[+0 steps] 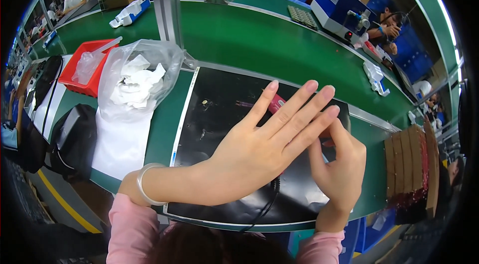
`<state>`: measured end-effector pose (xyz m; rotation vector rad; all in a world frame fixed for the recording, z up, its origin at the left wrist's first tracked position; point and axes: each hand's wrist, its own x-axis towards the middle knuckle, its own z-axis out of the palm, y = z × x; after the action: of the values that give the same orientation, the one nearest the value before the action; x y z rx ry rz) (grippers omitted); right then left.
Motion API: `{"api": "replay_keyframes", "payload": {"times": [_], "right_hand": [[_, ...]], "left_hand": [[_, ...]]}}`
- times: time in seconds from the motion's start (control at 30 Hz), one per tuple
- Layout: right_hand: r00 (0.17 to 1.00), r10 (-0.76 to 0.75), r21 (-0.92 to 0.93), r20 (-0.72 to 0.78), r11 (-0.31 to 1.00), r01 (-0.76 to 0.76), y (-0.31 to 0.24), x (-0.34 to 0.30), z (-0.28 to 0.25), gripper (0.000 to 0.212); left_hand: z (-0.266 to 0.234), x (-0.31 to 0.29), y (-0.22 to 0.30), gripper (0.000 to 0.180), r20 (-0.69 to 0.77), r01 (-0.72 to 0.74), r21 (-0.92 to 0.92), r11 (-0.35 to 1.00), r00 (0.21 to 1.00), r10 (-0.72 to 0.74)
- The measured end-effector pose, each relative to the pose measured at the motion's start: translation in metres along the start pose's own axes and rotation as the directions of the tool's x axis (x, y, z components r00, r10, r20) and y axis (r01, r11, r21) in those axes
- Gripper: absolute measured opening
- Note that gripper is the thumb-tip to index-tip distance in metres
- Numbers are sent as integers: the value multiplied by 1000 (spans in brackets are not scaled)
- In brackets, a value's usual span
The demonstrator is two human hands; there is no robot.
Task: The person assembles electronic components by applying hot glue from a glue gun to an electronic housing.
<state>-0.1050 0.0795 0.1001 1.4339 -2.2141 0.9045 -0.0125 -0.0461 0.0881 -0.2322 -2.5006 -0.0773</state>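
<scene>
My left hand point(264, 144) is held over the black mat point(199, 149) with its fingers stretched out, back of the hand upward. It holds nothing that I can see. My right hand point(342, 164) is beside its fingertips, thumb and fingers bent together in a pinch; anything between them is hidden behind the left fingers. A pink-red object point(276, 104) shows partly between the left fingers, its kind unclear. From beneath the left hand a black cable point(272, 199) runs to the near edge of the mat.
At left are a clear plastic bag point(172, 64) with crumpled white paper, a red bin point(85, 87) and a black pouch point(75, 139). Cardboard dividers point(409, 164) stand at right. A metal post point(167, 9) rises before the green conveyor point(224, 29). Other people sit beyond it.
</scene>
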Motion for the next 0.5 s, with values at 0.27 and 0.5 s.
{"api": "replay_keyframes", "payload": {"times": [0.27, 0.5], "right_hand": [[992, 5, 116, -127, 993, 10, 0, 0, -5, 10], [973, -19, 156, -231, 986, 56, -1, -2, -6, 13]], "left_hand": [[2, 1, 4, 56, -9, 7, 116, 993, 1000, -6], [4, -1, 7, 57, -6, 15, 131, 991, 1000, -14]]}}
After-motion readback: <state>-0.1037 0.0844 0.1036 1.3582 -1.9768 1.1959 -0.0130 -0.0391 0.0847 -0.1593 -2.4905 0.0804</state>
